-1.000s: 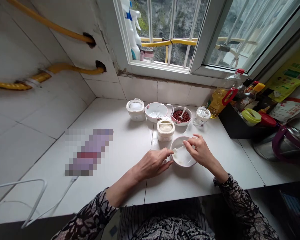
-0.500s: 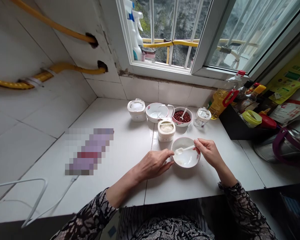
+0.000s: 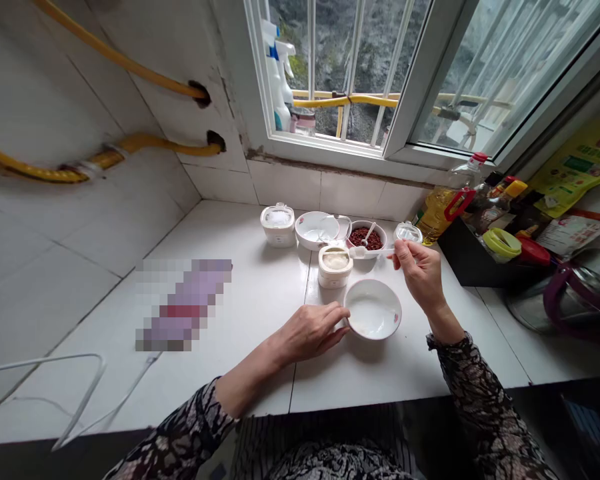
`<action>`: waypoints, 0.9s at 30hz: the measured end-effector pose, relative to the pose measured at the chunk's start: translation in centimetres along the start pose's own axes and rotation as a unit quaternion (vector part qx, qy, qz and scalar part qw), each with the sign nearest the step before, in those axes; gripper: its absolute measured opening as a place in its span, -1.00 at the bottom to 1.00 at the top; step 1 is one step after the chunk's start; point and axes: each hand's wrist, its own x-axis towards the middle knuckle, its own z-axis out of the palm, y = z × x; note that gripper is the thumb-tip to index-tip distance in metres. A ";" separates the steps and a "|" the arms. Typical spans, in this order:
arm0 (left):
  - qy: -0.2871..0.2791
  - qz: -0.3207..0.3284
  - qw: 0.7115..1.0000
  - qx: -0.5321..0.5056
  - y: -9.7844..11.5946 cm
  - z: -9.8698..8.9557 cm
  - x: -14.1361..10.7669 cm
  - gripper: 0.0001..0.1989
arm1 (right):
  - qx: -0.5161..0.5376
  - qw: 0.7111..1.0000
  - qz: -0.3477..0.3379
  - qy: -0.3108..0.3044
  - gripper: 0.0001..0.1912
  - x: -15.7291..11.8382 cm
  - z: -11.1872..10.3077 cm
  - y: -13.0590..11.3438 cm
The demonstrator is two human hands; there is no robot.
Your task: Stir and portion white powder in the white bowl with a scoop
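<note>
My right hand [image 3: 420, 267] pinches the handle of a small white spoon [image 3: 361, 253], raised beside a small cream tub [image 3: 335, 268] of pale grains. On the counter below is a white bowl [image 3: 375, 308] with a little pale stuff at its left inner side. My left hand [image 3: 315, 328] grips this bowl's left rim between thumb and fingers. Behind the tub stands a bowl of dark red beans [image 3: 367, 236] with another white spoon in it. To its left are an empty-looking white bowl [image 3: 316, 230] and a lidded white tub [image 3: 278, 225].
A lidded clear jar [image 3: 409, 232] stands partly behind my right hand. An oil bottle [image 3: 439, 205] and a black box [image 3: 463, 257] of condiments are at the right, by a metal pot [image 3: 580, 300]. A blurred purple object [image 3: 190, 303] with a white cable [image 3: 130, 393] lies left.
My right hand has lifted the spoon out from over the front bowl, up and away toward the cream tub. My left hand keeps its place at the bowl's rim. The view has shifted slightly.
</note>
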 end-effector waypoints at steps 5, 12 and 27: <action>0.004 0.001 1.000 0.017 0.0 0.1 0.1 -0.79 | -0.215 0.938 -0.271 0.015 -0.66 0.2 2.9 -0.1; -0.007 0.005 0.999 0.031 0.1 0.1 0.0 -0.77 | -0.227 0.930 -0.286 0.040 -0.73 -0.5 2.1 -0.1; -0.001 0.007 1.000 0.015 0.0 0.0 0.0 -0.78 | -0.202 0.951 -0.091 -0.213 -0.58 -5.9 -0.5 1.9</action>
